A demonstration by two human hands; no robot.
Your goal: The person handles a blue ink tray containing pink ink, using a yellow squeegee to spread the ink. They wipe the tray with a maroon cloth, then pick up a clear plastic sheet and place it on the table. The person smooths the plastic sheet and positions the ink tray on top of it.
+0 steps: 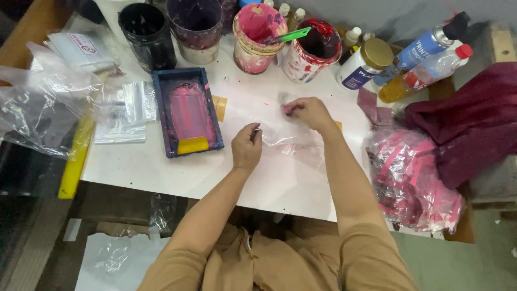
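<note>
Left hand (246, 146) pinching clear plastic sheet (285, 141) on stained white table (161, 167); right hand (309, 113) clenching pink rag (289, 109); paint pots (258, 37) behind; grey wall.

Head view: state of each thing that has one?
Left hand: pinching the clear bag's edge.
Right hand: pressing a pink-stained rag on the bag.
Clear bag: flat on the table.
Blue tray: pink ink inside, yellow squeegee resting in it.
Pink tub: open, green stick inside.
Red tub: open.
Black tub: open.
Gold-lid jar: capped.
</note>
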